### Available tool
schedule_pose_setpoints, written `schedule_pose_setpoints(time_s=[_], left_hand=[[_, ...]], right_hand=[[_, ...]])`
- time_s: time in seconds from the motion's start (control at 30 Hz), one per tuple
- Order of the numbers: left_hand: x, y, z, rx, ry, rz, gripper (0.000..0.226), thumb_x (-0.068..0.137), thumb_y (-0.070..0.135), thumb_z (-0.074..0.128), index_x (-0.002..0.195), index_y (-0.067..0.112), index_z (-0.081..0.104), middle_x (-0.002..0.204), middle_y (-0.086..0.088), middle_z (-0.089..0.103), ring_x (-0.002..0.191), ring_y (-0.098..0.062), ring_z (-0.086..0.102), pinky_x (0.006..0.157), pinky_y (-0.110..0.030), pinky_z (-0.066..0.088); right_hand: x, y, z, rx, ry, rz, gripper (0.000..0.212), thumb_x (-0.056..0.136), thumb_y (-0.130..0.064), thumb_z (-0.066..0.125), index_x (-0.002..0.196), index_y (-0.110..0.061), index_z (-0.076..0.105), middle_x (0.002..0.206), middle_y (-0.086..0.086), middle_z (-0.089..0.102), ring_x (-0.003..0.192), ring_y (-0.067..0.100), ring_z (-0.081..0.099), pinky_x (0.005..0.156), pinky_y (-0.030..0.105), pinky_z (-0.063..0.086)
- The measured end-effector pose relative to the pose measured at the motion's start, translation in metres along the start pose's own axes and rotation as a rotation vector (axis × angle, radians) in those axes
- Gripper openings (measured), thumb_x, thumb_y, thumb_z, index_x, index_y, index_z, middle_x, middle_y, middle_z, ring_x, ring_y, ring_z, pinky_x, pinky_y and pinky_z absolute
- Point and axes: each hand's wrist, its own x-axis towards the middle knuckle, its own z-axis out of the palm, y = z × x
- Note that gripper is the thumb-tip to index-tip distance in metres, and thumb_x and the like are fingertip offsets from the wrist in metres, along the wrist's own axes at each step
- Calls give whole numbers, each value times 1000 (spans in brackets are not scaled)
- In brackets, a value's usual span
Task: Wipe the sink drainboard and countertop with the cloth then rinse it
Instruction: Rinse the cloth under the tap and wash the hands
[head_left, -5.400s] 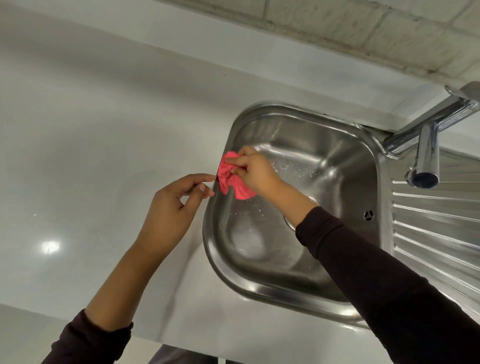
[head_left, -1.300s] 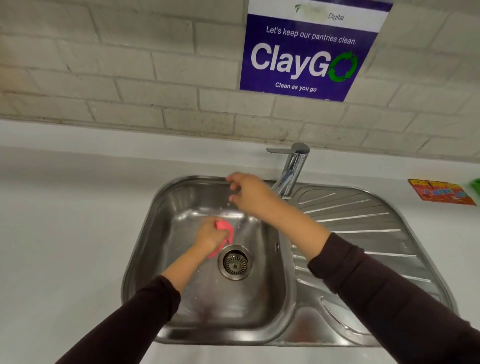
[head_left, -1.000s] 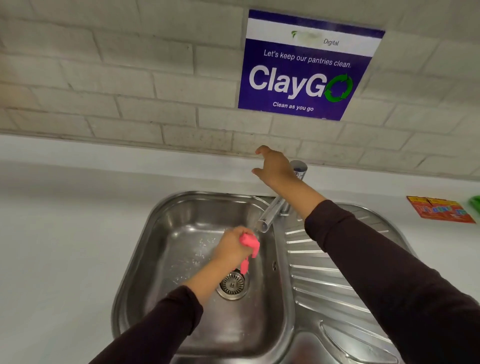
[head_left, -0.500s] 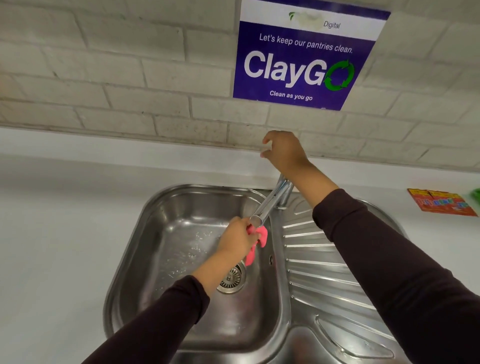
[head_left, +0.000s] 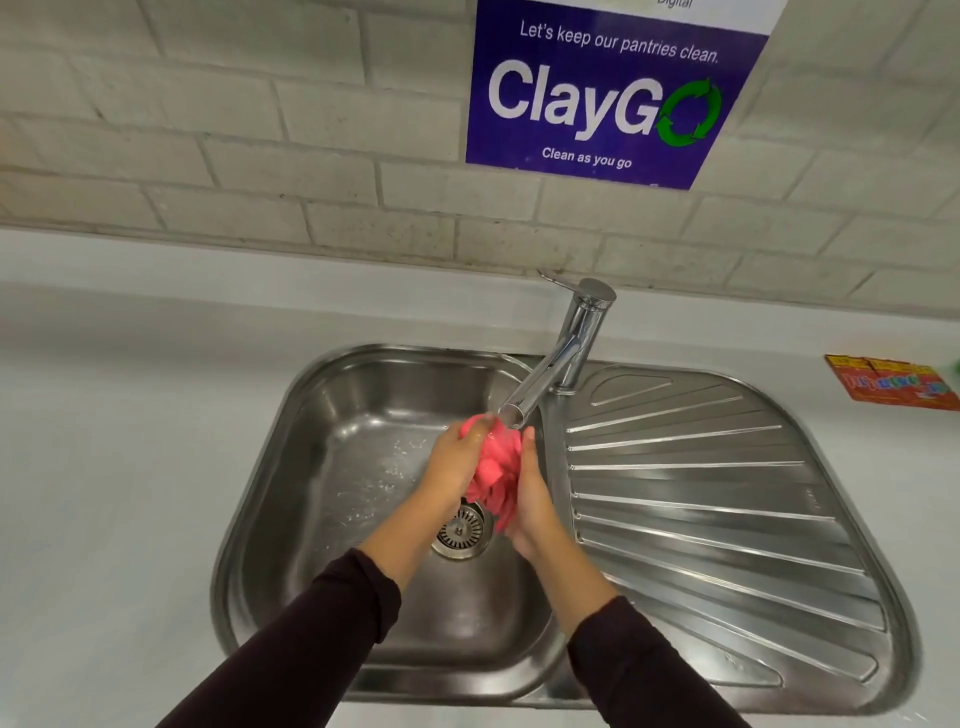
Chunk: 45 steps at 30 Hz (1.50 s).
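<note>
So the stainless steel sink basin (head_left: 311, 519) sits about dead centre, with its rolled rim running all the way round. From the basin, the ribbed steel drainboard (head_left: 717, 499) fans out toward 3 o'clock, and its curved outer edge ends just short of the frame's right side. The pale grey table (head_left: 114, 467) has loads of bare room out at 9 o'clock, plus a narrower strip at 12 o'clock between the sink rim and the light brick wall (head_left: 234, 145). At 2 o'clock a red and yellow flat packet (head_left: 891, 384) lies on the table, well apart from the drainboard edge. A blue "ClayGo" sign (head_left: 608, 98) hangs on the wall at 12.

The chrome tap (head_left: 558, 358) rises from the strip between basin and drainboard and slants down toward the basin, its spout mouth ending right above the hands.

The pink crumpled cloth (head_left: 493, 467) is bunched up in a lumpy wad, held over the basin just under the spout, above the round metal drain strainer (head_left: 462, 530). It looks wet and scrunched, with folds hanging down at the bottom. The left hand (head_left: 457, 467) is wrapped around its left side with the fingers curled over the top, and the right hand (head_left: 530, 499) presses flat against its right side, so the cloth is squeezed between both. Dark sleeves (head_left: 311, 639) cover both forearms. Water drops speckle the basin floor at 9 o'clock of the hands.
</note>
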Motion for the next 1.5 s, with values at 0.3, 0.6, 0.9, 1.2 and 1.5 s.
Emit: schedule_pose_setpoints(time_s=[0.3, 0.6, 0.9, 1.2, 1.5], left_hand=[[-1, -26, -27, 714, 242, 253, 29, 94, 29, 52, 115, 12, 63, 123, -11, 55, 113, -28, 52, 100, -35, 38], [-23, -13, 26, 101, 245, 248, 27, 97, 21, 46, 116, 4, 57, 108, -11, 66, 101, -21, 63, 93, -33, 49], [-12, -1, 27, 149, 192, 331, 19, 85, 5, 59, 98, 19, 57, 83, 6, 63, 78, -7, 60, 71, -11, 46], [3, 0, 29, 55, 325, 188, 32, 89, 18, 57, 59, 21, 46, 56, 3, 51, 58, -15, 51, 57, -24, 42], [15, -6, 27, -73, 416, 56, 38, 88, 5, 40, 52, 14, 33, 52, -2, 35, 54, -18, 34, 53, -30, 31]], right_hand=[[16, -6, 10, 157, 210, -13, 30, 88, -20, 61, 113, -7, 50, 106, 19, 60, 89, 29, 62, 80, 43, 51], [11, -2, 21, -199, 58, -22, 20, 97, -34, 37, 86, -32, 53, 83, -8, 56, 75, 9, 54, 69, 28, 45], [14, -6, 18, 100, 134, -19, 28, 96, -25, 43, 76, -17, 61, 70, 1, 60, 69, 14, 59, 63, 26, 48], [17, -8, 22, 18, 245, -9, 28, 92, -20, 52, 67, -12, 61, 58, 4, 54, 52, 16, 52, 46, 25, 42], [27, -8, 23, -246, 320, -9, 35, 90, -12, 50, 55, -12, 48, 52, 4, 46, 46, 16, 45, 42, 22, 36]])
